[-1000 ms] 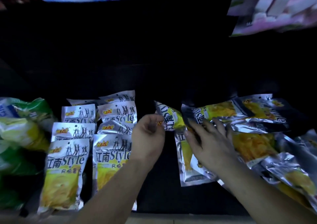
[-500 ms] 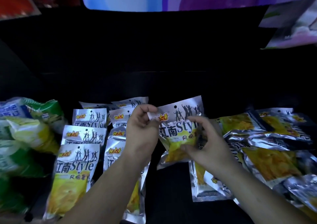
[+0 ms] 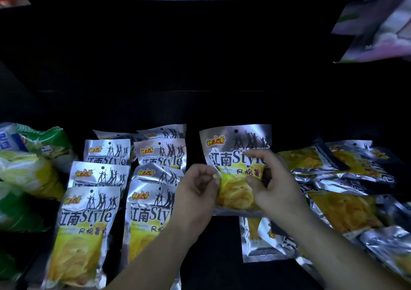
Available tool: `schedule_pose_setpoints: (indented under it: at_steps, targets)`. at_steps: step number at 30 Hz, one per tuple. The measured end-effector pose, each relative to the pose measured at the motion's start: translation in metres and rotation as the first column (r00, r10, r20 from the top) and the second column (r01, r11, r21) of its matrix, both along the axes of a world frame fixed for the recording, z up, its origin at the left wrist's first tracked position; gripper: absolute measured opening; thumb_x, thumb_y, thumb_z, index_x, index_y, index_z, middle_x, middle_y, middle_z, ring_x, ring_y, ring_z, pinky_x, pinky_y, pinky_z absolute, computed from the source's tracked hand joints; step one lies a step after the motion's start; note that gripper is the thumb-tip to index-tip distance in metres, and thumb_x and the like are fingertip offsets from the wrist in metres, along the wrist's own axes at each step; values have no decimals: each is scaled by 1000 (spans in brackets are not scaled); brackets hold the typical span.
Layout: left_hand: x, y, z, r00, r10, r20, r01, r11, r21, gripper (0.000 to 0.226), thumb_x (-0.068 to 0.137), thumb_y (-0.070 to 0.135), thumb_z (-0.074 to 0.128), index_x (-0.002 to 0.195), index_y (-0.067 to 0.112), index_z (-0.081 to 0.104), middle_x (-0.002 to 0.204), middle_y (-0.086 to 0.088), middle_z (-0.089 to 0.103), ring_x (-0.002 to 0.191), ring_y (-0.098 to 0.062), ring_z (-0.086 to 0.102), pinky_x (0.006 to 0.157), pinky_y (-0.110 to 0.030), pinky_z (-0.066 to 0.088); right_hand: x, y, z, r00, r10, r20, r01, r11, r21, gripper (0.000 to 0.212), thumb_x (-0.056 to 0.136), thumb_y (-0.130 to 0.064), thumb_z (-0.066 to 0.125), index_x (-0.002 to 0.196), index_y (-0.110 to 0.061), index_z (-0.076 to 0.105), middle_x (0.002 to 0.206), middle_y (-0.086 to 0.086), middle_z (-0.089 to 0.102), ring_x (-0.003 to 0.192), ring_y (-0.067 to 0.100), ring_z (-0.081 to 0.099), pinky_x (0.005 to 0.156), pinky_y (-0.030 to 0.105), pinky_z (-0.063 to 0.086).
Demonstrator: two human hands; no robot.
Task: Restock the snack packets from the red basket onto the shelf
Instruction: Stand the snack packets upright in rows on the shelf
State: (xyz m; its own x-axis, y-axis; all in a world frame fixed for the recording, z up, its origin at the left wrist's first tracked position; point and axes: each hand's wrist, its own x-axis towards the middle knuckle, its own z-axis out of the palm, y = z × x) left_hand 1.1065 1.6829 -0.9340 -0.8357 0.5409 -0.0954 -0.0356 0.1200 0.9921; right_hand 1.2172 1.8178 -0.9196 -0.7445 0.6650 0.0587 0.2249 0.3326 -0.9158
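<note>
A silver and yellow snack packet [image 3: 235, 147] stands upright over the middle of the dark shelf [image 3: 200, 256]. My left hand [image 3: 195, 192] pinches its left edge and my right hand [image 3: 273, 183] grips its right side, fingers curled over the front. To the left, several matching packets [image 3: 97, 203] lie in two neat overlapping rows. To the right, more of the same packets [image 3: 340, 205] lie in a loose heap. The red basket is not in view.
Green and yellow snack bags [image 3: 29, 163] crowd the shelf's left end. A pale packet [image 3: 375, 29] hangs at the upper right. The back of the shelf [image 3: 200, 67] is dark. One packet [image 3: 258, 238] lies flat below my right hand.
The packet has been turned upright to face me and shifted a little to the right. My left hand slid from its top corner down to its left edge.
</note>
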Motion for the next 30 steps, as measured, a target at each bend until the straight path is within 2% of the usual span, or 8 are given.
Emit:
schedule_pose_setpoints:
  at_steps: [5,9,11,16,19,21,26,30]
  targets:
    - [5,4,-3,998,52,25,-53,998,20,18,97,-3,62,91,13,68,83,-16,69,67,-16,60,58,-32,49,2,-7,-3,993,105,51,-104,994,-24,57,91,-15,73,122,-59,53,121,-25,36,108,-15,45,79,9,46]
    - [4,-1,-4,998,38,41,-39,999,22,19,98,-2,59,90,12,66,77,-14,67,63,-20,57,55,-32,49,7,-6,-6,993,93,74,-83,989,-126,67,91,-11,73,126,-64,50,132,-17,35,132,5,36,103,34,48]
    - [1,-5,-4,998,49,-35,-50,999,-20,17,98,-2,60,90,11,67,75,-7,68,61,-15,57,52,-20,48,10,-5,-5,993,97,62,-87,985,-148,68,92,-11,72,128,-64,48,133,-18,35,135,6,35,102,32,48]
    - [-5,-5,-5,992,69,-108,-79,992,-95,21,98,-1,59,90,15,70,73,7,68,53,1,56,51,-15,49,9,-1,-4,984,125,128,-113,989,-99,74,92,-8,71,130,-66,44,135,-22,37,131,2,37,85,12,39]
    - [-14,0,-9,997,66,-49,-72,987,-142,28,98,0,57,88,21,71,72,4,71,58,-15,63,54,-31,57,6,1,-11,969,88,233,-101,994,44,75,91,-7,71,133,-62,41,129,-22,42,113,19,60,77,25,52]
    - [-17,4,-12,998,51,-44,-57,985,-160,29,96,-2,57,88,22,71,77,-2,74,62,-24,65,53,-30,54,-3,2,-15,974,45,224,-73,990,121,76,90,-3,67,133,-60,42,127,-18,44,99,12,60,71,23,52]
    - [-10,6,-18,998,-28,-51,14,965,-263,33,97,8,52,108,35,67,91,2,74,51,-4,55,47,-19,41,-47,16,-17,987,-16,159,-15,982,190,76,89,4,60,136,-53,44,116,-10,43,81,1,51,61,13,41]
    - [-4,8,-15,986,-97,137,132,952,-275,44,93,2,53,120,35,65,74,2,68,41,-3,47,43,-17,39,-66,15,-32,984,20,178,-49,986,160,77,90,5,57,143,-50,42,128,-10,41,101,2,46,67,5,35]
